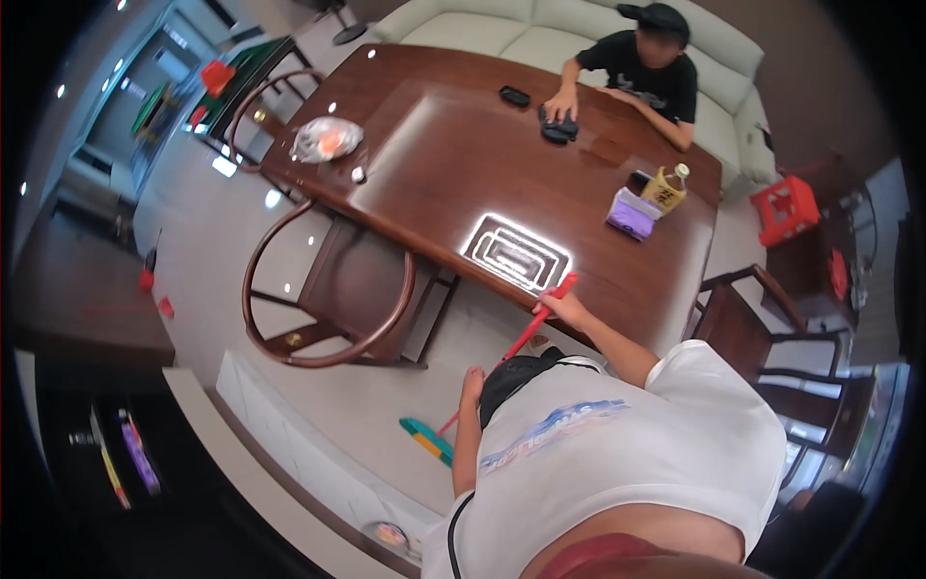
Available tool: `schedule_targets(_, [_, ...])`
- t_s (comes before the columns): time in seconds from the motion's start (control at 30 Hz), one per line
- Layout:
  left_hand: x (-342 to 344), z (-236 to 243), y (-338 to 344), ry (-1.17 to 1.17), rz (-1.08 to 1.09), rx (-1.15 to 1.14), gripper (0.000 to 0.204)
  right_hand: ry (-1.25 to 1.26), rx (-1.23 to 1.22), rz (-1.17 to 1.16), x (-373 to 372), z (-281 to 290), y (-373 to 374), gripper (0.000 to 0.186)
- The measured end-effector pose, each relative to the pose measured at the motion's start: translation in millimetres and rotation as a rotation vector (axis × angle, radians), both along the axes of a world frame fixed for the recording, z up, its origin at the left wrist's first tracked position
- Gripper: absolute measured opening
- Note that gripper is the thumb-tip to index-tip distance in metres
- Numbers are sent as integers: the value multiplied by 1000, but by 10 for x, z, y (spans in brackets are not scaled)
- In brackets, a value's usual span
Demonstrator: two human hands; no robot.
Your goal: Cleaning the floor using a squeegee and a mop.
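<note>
I hold a broom (528, 335) with a red handle and a teal and yellow-orange head, slanted in front of my body. My right hand (561, 303) is closed round the handle near its top end, beside the near edge of the wooden table (434, 174). Lower down the handle, my left hand (473, 384) is closed at the stick, its fingers partly hidden. The broom's head rests low at the pale floor (376, 396), left of my legs, and part of it is hidden behind my left forearm.
Close by on the left stands a round-backed wooden chair (357, 280); another wooden chair (738, 323) is at right. Across the table a person (651, 72) touches a dark item (558, 125). A bottle (666, 190), tissue pack (632, 214) and plastic bag (326, 141) lie on the tabletop.
</note>
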State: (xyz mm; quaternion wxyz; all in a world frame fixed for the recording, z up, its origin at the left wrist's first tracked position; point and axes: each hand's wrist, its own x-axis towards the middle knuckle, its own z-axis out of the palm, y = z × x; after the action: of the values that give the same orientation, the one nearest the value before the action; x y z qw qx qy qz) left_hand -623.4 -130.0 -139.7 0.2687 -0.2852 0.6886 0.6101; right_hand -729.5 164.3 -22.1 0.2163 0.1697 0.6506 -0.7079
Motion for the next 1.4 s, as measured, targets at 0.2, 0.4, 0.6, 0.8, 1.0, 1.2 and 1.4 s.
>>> schedule_targets(0.2, [313,-4,-473,12,-39,-78,35,228,-32,107,-249,326,-767,16])
schedule_targets(0.4, [387,36,-895,12,162,-17,41,348,-58,254,-144,867,-1596,15])
schedule_targets(0.6, [625,-47,-1134,-18,390,58,47,584,-86,570,37,1377,-2121,16])
schedule_targets(0.8, [850,-137,-1290,-36,671,135,54,543,-400,773,370,1658,-2827,16])
schedule_targets(1.0, [920,13,-1365,55,946,228,56,490,-511,797,671,1799,-3192,14])
schedule_targets(1.2, [1220,337,-1228,-22,985,-77,46,386,-535,712,664,1738,-3092,15])
schedule_targets(1.4, [1761,196,-1221,517,714,-1050,39,489,-458,1148,996,2164,-3292,14])
